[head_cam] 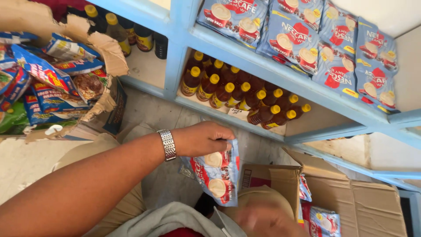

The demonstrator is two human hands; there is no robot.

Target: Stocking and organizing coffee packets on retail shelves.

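Note:
My left hand [199, 138], with a metal watch on the wrist, is shut on the top edge of a strip of blue-and-red coffee sachet packs [219, 175], which hangs down over the floor. Just to its right stands an open cardboard box [351, 197] with more of the same packs [324, 221] inside. My right hand [263, 217] is a blurred shape at the bottom edge by the box's near flap; whether it holds anything cannot be told. Above, the light-blue shelf [263, 66] carries a row of the same coffee packs [307, 39].
Several brown bottles with yellow caps [237, 90] crowd the lower shelf behind my hand. More dark bottles [131, 33] stand in the compartment to the left. A torn cardboard box [105, 48] at the left holds colourful noodle packets [48, 74].

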